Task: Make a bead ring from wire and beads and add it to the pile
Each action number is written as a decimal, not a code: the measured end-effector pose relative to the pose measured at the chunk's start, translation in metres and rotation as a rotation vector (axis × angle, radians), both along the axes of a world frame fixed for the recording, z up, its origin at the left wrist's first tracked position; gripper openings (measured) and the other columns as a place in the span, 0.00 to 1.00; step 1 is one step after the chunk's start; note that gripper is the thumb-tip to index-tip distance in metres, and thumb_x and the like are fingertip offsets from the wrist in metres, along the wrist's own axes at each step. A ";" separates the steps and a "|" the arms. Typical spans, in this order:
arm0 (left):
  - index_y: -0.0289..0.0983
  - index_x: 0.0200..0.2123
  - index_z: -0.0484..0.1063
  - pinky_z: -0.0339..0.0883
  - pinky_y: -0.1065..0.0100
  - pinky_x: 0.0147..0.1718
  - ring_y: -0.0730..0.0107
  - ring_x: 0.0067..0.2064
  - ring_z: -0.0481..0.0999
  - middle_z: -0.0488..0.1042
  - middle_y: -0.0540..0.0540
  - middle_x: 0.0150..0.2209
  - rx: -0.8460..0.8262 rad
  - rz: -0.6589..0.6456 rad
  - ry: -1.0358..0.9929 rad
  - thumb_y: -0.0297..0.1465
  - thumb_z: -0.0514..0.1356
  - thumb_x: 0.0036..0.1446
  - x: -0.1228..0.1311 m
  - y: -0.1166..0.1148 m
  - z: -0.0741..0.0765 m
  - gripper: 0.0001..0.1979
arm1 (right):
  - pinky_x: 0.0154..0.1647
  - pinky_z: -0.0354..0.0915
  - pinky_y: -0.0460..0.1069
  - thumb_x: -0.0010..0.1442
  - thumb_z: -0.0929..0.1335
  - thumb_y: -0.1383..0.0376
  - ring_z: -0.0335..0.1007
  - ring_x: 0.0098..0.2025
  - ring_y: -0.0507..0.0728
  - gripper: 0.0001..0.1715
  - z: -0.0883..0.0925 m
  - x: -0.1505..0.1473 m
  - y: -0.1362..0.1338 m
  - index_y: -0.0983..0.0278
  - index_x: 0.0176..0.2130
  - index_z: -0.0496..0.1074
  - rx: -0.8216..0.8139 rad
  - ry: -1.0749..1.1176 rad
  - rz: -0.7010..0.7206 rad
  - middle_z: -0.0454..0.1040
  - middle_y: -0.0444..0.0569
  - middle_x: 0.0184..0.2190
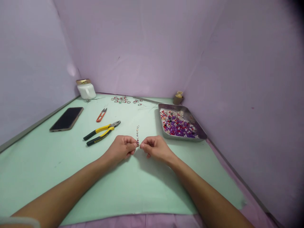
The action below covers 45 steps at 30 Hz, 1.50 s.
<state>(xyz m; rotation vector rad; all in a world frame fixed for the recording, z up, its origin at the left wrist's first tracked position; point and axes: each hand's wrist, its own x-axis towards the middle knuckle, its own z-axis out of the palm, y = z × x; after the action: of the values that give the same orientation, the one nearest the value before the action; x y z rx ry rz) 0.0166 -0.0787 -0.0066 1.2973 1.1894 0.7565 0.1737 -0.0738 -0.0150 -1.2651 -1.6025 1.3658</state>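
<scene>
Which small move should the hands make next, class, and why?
Perhaps use the right hand to work at the near end of the bead strand: the left hand pinches it there, and the right hand is close beside.

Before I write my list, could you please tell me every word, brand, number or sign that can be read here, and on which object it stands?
"TOOLS", probably the end of a longer marking: on the black grip of the pliers; the letters before it are too blurred to read.

I can read no other text, including on the phone or white jar.
</scene>
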 end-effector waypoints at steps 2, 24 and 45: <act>0.35 0.19 0.65 0.42 0.74 0.13 0.81 0.13 0.51 0.60 0.56 0.11 -0.007 -0.005 0.013 0.30 0.56 0.42 0.000 0.000 0.002 0.05 | 0.13 0.57 0.43 0.44 0.66 0.65 0.55 0.13 0.46 0.07 -0.001 -0.001 0.000 0.65 0.18 0.66 -0.052 0.055 -0.012 0.61 0.39 0.12; 0.35 0.19 0.64 0.38 0.72 0.14 0.81 0.14 0.47 0.55 0.58 0.10 -0.051 -0.080 0.053 0.28 0.54 0.42 -0.007 0.005 0.005 0.03 | 0.21 0.64 0.45 0.45 0.69 0.58 0.59 0.16 0.46 0.14 -0.010 -0.008 -0.003 0.67 0.24 0.67 -0.154 0.375 -0.049 0.64 0.40 0.15; 0.34 0.16 0.64 0.44 0.73 0.17 0.78 0.18 0.50 0.53 0.57 0.13 0.151 -0.134 0.178 0.27 0.53 0.39 -0.006 0.003 -0.005 0.05 | 0.21 0.66 0.45 0.50 0.67 0.61 0.64 0.19 0.47 0.11 -0.019 -0.007 0.001 0.68 0.30 0.71 -0.334 0.563 -0.059 0.70 0.47 0.23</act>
<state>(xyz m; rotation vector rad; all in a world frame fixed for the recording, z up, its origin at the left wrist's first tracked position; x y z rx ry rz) 0.0105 -0.0753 -0.0119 1.5800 1.1894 0.6532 0.1670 -0.0725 -0.0343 -0.9694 -0.9728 1.8035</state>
